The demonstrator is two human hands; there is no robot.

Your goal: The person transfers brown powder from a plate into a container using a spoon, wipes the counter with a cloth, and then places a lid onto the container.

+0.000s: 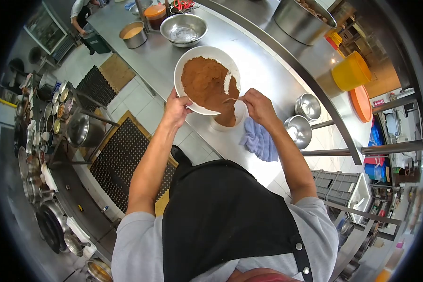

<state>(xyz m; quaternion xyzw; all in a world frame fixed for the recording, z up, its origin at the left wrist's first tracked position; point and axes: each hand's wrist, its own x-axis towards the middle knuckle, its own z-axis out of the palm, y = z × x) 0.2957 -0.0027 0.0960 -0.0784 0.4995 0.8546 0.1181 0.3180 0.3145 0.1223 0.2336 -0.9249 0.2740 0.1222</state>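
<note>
Two hands are working above the steel table [263,61] across from me. Left hand [178,109] is gripping the white bowl [222,54] at its rim, tilting it toward a white container [241,115] partly hidden below. Brown powder [203,80] is covering most of the bowl and showing in the container. Right hand [260,107] is pinching a spoon-like utensil [230,99], tip sitting at the bowl's edge. Blue towel [260,141] is lying just beside the container.
</note>
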